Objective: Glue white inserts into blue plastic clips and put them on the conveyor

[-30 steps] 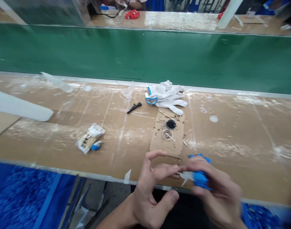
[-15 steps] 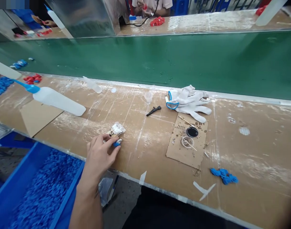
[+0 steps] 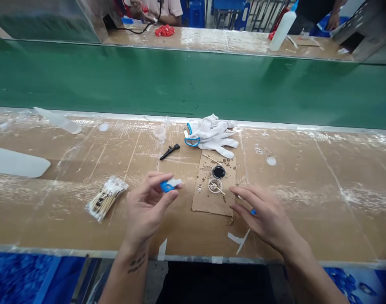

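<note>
My left hand (image 3: pixel 148 202) pinches a small blue plastic piece with a white part (image 3: pixel 168 185) between thumb and fingers, above the table. My right hand (image 3: pixel 265 211) is open, thumb and fingers apart, just right of a small clear cup (image 3: pixel 211 191) with a cotton swab (image 3: pixel 218 188) lying across it. Behind that cup stands a round dish of black liquid (image 3: pixel 218 172). Both rest on a stained cardboard piece (image 3: pixel 201 202), with another swab (image 3: pixel 212 159) at its far end. Blue pieces (image 3: pixel 253 212) on the table are mostly hidden by my right hand.
A bag of cotton swabs (image 3: pixel 106 198) lies to the left. White gloves (image 3: pixel 211 137), a black tool-like piece (image 3: pixel 169 152) and white bottles (image 3: pixel 15 162) sit farther back. A green belt (image 3: pixel 132 80) runs beyond; people work across it. Blue bins flank the table below.
The view has swung right. My left hand has moved away from the swab bag and lifted the blue and white piece. My right hand has come into view by the cardboard.
</note>
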### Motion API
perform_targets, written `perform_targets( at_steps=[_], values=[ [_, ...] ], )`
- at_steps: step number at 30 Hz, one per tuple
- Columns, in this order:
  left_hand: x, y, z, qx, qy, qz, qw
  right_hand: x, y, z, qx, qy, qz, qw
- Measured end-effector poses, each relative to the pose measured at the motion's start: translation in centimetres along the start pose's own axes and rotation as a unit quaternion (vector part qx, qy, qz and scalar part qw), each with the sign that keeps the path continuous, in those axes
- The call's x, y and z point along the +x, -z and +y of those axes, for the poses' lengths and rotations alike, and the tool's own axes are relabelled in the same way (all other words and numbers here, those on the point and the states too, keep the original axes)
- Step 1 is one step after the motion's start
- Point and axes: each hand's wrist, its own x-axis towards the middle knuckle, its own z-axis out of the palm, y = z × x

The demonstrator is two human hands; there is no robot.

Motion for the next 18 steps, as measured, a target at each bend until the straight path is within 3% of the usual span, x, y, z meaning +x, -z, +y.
perform_targets(
  at_steps=[3,6,11,18],
  values=[
    [0.6,-1.4,-1.3,-0.098,0.083,-0.014,0.992,2.4,-1.5,-0.4,0.000,0.031,-0.032,0.999],
    [0.3,-1.6,-2.2,-0.165,0.146,0.021,0.975,3.2,-1.7,-0.7,0.014,0.048,-0.027,0.998],
    [-0.3,-2.3,-2.3,-0.280,0.182,0.065,0.940,2.8,-2.1,0.6,0.020,0.077,0.018,0.997],
    [0.0,-3.1,-2.0,-0.332,0.242,0.095,0.907,2.8,-5.9,3.0,0.086,0.086,0.098,0.988]
  ],
)
